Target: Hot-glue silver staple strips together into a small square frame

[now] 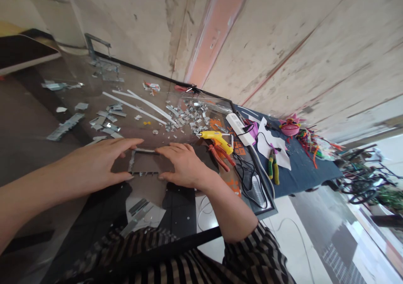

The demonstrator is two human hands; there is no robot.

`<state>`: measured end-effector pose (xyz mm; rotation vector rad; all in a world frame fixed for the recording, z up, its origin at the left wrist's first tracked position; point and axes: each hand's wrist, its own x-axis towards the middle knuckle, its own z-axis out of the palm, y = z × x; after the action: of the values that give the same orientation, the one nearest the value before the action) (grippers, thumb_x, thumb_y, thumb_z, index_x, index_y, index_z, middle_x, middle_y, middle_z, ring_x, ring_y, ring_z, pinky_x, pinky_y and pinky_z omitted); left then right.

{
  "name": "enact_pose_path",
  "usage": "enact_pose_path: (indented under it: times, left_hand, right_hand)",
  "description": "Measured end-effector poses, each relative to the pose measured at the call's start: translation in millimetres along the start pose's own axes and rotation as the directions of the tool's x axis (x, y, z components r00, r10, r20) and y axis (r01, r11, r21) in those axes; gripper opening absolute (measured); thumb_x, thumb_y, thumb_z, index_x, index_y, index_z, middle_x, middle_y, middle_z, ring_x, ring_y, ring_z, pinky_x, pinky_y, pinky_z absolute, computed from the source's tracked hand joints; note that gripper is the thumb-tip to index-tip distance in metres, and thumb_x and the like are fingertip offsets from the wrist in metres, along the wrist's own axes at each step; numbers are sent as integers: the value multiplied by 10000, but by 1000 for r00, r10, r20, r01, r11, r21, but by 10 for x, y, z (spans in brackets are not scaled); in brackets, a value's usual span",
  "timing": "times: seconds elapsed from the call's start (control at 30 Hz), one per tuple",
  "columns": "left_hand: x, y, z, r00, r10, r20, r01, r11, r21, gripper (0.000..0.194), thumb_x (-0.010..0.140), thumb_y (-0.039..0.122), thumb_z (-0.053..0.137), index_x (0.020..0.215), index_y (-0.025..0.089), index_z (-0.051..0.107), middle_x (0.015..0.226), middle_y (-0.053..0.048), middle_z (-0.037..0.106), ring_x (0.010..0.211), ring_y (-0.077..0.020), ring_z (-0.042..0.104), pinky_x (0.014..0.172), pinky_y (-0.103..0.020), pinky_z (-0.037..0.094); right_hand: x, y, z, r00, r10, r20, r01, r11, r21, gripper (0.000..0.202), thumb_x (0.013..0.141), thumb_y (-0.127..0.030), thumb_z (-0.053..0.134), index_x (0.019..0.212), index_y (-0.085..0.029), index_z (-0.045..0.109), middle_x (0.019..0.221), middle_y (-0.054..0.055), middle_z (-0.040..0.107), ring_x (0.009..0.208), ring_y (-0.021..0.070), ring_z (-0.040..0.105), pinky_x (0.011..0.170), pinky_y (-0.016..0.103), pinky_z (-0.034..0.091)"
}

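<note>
A small rectangular frame of thin grey strips (145,173) lies flat on the dark glass tabletop between my hands. My left hand (102,162) is at its left side, thumb and fingers spread apart around the left corners. At the right side, my right hand (184,164) has its fingertips near the top corner and its thumb by the bottom corner. Short upright pieces show along the frame's lower strip. Just right of my right hand are a yellow glue gun (217,139) and red-handled pliers (222,156).
Many cut shiny pieces (189,114) and long white sticks (135,108) lie beyond my hands. A power strip (241,128), cables and green-handled pliers (273,168) are to the right. A wall borders the far edge.
</note>
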<state>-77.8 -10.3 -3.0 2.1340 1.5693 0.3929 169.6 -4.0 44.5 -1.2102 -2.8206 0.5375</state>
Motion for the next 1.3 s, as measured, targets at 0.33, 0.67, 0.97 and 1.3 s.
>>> enact_pose_path:
  times: [0.33, 0.67, 0.97, 1.3]
  left_hand:
    - [-5, -13, 3, 1000, -9, 20, 10, 1000, -6, 805, 614, 485, 638, 1371, 252, 490, 1269, -85, 665, 971, -277, 663, 864, -382, 485]
    - [-1, 6, -8, 1000, -14, 18, 14, 1000, 1, 808, 608, 480, 619, 1368, 239, 488, 1236, -91, 675, 947, -276, 661, 845, -381, 483]
    - [-8, 44, -23, 1000, -23, 21, 23, 1000, 18, 792, 614, 487, 617, 1358, 238, 505, 1250, -96, 672, 947, -278, 667, 840, -385, 489]
    - [0, 1, -4, 1000, 6, 7, -6, 1000, 14, 768, 623, 476, 637, 1346, 245, 518, 1242, -90, 680, 942, -275, 668, 843, -381, 492]
  right_hand:
    - [-5, 1, -14, 1000, 0, -15, 0, 1000, -14, 602, 828, -364, 697, 1372, -211, 491, 1446, 77, 531, 1384, 288, 397, 1126, 511, 255]
    - [-5, 8, -5, 1000, -5, -12, 5, 1000, -23, 581, 830, -362, 698, 1359, -211, 510, 1454, 72, 524, 1384, 287, 394, 1126, 516, 255]
    - [-3, 12, 8, 1000, -17, -18, 16, 999, -30, 590, 831, -367, 697, 1366, -205, 508, 1453, 71, 525, 1378, 288, 396, 1122, 517, 259]
    - [-6, 21, 9, 999, -21, -27, 20, 999, -28, 590, 827, -367, 698, 1362, -195, 515, 1449, 78, 529, 1374, 290, 402, 1122, 513, 263]
